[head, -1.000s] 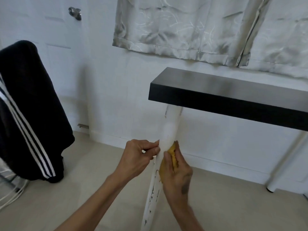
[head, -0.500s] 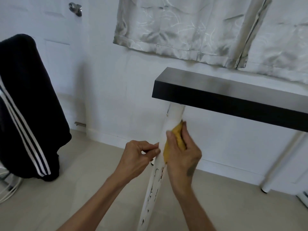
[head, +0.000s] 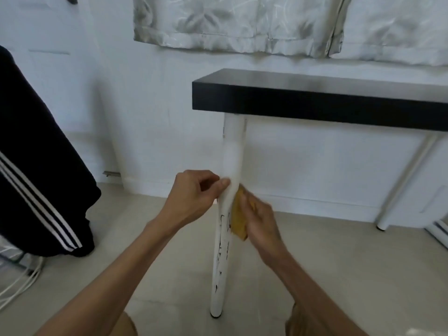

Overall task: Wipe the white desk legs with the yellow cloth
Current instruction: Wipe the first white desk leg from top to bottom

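right hand (head: 261, 224) with cloth (head: 238, 225) on leg (head: 232, 151)

A: What is the leg (head: 224, 263) blocked by?
B: Above, by the desk top (head: 315, 103); behind, by the wall (head: 157, 117); midway, by the left hand (head: 194, 200) and the right hand (head: 260, 221) with the cloth (head: 238, 221).
A: Where is room left?
B: Lower down, on both sides.

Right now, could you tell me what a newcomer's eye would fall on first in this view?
The white leg at centre draws the eye: the right hand presses a yellow cloth to its right side while the left hand holds it opposite. Black scuffs mark the leg below the hands, and a black desktop sits above. A dark striped garment hangs at far left.
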Available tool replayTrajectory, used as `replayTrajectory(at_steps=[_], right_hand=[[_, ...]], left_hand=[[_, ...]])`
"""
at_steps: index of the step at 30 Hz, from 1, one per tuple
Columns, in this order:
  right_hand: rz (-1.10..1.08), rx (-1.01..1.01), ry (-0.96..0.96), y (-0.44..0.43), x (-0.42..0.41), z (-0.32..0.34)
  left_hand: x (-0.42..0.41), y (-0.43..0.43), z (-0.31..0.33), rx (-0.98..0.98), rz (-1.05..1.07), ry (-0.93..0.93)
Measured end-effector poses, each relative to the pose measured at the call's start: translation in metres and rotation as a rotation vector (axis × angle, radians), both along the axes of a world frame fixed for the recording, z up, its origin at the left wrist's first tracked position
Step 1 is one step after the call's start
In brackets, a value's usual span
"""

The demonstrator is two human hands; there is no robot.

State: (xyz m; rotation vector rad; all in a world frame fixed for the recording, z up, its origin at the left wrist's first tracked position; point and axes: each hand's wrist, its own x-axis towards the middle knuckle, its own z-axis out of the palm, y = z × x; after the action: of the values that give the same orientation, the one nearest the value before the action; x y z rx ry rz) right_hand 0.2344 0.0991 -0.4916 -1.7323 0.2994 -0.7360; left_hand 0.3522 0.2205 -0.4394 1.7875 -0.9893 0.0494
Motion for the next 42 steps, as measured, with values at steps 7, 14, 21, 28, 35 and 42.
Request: replayTrajectory(at_steps=[7, 14, 21, 28, 35, 42], right_hand=[[-0.059, 0.108, -0.088, 0.027, 0.015, -0.054], [-0.064, -0.002, 0.128, 0.013, -0.003, -0.078], [-0.190, -0.106, -0.172, 0.030, 0.023, -0.042], [-0.056, 0.092, -0.026, 0.037, -0.003, -0.050], [-0.212, -0.164, -0.303, 0.037, 0.034, 0.000], [-0.188, -0.173, 0.136, 0.028, 0.004, -0.139]], left_hand=[[-0.009, -0.007, -0.006, 0.000, 0.071, -0.167], [-0.009, -0.005, -0.003, 0.064, 0.027, -0.186], [-0.006, -0.005, -0.003, 0.061, -0.003, -0.224], [-0.008, -0.003, -0.002, 0.025, -0.025, -0.194], [-0.007, 0.003, -0.004, 0.001, -0.036, -0.084], [-0.004, -0.003, -0.006, 0.009, 0.006, -0.142]])
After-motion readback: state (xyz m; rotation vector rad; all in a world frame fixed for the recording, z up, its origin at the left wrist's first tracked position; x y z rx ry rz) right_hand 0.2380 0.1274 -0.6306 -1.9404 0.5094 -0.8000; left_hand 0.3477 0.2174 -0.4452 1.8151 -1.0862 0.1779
